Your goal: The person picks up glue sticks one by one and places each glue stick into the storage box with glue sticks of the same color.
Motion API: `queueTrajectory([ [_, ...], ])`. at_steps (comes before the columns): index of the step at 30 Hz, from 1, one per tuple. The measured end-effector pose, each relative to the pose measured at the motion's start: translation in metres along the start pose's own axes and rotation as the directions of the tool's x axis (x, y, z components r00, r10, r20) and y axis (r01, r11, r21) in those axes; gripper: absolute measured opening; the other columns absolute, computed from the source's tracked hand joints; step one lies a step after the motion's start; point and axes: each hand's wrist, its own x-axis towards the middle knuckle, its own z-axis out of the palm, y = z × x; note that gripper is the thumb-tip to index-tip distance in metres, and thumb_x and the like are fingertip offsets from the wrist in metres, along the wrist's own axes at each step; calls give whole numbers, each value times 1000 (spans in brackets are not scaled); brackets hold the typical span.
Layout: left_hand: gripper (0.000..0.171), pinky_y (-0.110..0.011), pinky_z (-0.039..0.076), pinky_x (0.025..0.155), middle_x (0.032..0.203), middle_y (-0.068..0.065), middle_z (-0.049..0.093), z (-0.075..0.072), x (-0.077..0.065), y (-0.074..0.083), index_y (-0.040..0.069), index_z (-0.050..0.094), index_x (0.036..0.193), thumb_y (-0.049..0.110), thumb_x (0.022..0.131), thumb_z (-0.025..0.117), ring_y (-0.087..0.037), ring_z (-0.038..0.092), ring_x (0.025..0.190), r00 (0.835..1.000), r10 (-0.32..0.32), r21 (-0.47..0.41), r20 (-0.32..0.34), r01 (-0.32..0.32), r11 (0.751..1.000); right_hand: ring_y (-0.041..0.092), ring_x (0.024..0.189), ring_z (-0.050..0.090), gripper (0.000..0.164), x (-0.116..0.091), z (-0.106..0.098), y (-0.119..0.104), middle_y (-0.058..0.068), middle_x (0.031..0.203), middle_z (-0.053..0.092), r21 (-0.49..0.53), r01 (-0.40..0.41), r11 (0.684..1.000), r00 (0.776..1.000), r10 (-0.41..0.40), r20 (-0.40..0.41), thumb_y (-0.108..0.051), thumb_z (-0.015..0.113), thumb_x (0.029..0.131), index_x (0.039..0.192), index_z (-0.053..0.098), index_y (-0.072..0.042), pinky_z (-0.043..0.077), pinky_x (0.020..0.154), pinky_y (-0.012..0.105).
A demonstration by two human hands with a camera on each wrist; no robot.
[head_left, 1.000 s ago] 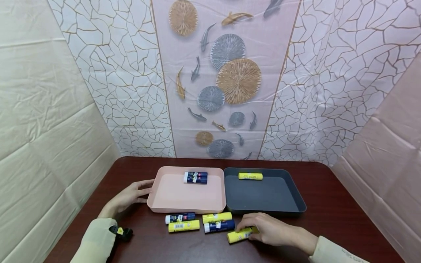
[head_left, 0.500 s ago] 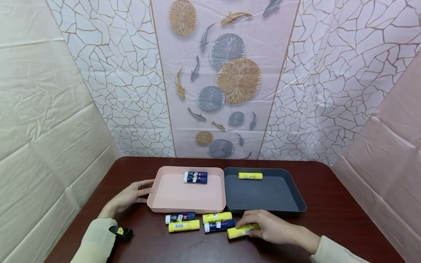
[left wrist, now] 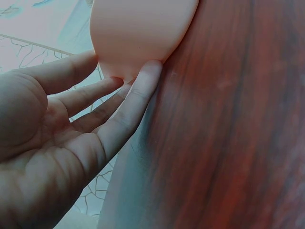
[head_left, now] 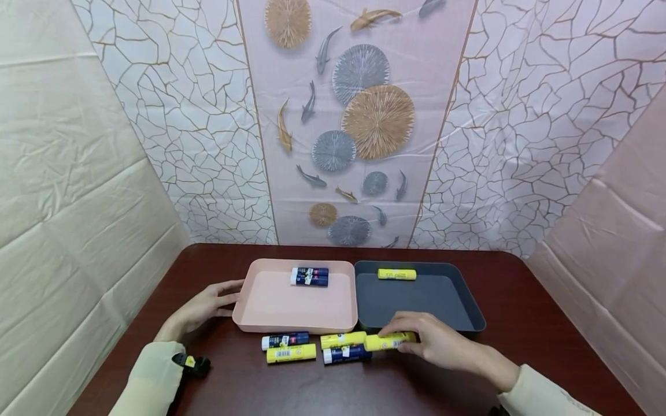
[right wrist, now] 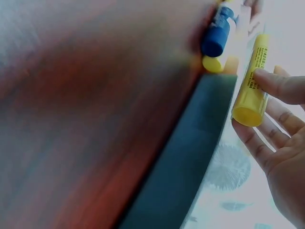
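My right hand point(head_left: 434, 342) pinches a yellow glue stick point(right wrist: 252, 86) between thumb and fingers, raised off the table close to the front wall of the dark grey tray point(head_left: 432, 306). With its fingers fairly straight, my left hand point(head_left: 205, 304) touches the left end of the pink tray point(head_left: 299, 306); the left wrist view shows the fingertips point(left wrist: 151, 69) against the tray wall. Two dark blue glue sticks point(head_left: 310, 281) with white ends lie in the pink tray. One yellow glue stick point(head_left: 397, 274) lies at the back of the grey tray.
In front of the trays, a blue glue stick point(head_left: 285, 341) lies beside a yellow one point(head_left: 291, 353). Right of them sit another yellow stick point(head_left: 343, 340) and a blue one point(head_left: 347, 354). A patterned cloth point(head_left: 333, 173) hangs behind the brown table point(head_left: 291, 393).
My right hand has lifted the yellow glue stick from the table and moved it up toward the grey tray. The left hand stays at the pink tray.
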Motion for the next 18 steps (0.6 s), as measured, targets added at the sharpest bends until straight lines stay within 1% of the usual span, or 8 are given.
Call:
queueTrajectory([
  [3,63,-44,59,96,162,-29,33,0,0,0,-2,31,161,21,108,58,-29,62,123,1000,-3,1,0,3,1000,8,100,64,45,1,-7,-1,-12,117,67,-9,-21,1000,999,21,-30,2,74,94,129,72,-27,56,80,29],
  [6,63,-44,59,96,162,-29,32,0,0,0,-2,31,161,21,108,58,-29,62,122,1000,-4,1,1,4,1000,8,102,64,47,0,-11,0,-12,117,67,-34,-24,999,998,22,-66,3,75,92,129,72,-26,57,80,29],
  [10,63,-44,59,96,162,-28,33,0,0,0,-1,31,161,21,109,57,-29,62,122,1000,-6,1,1,6,1000,7,102,65,48,-2,-15,2,-13,117,68,-76,-23,997,993,14,-118,4,77,90,128,72,-25,57,80,30],
  [14,63,-44,59,96,162,-29,33,0,0,1,-1,31,161,21,109,58,-30,62,122,1000,-6,-6,5,6,1000,6,100,65,48,-3,-21,4,-13,115,68,-98,-47,994,987,31,-158,4,78,89,127,73,-24,58,81,31],
  [18,63,-44,59,96,162,-29,33,0,0,2,-1,31,161,20,109,57,-29,63,121,1000,-10,-4,4,10,1000,8,99,64,49,-4,-28,6,-11,116,69,-130,-52,990,982,27,-187,5,79,88,128,72,-23,58,80,31],
])
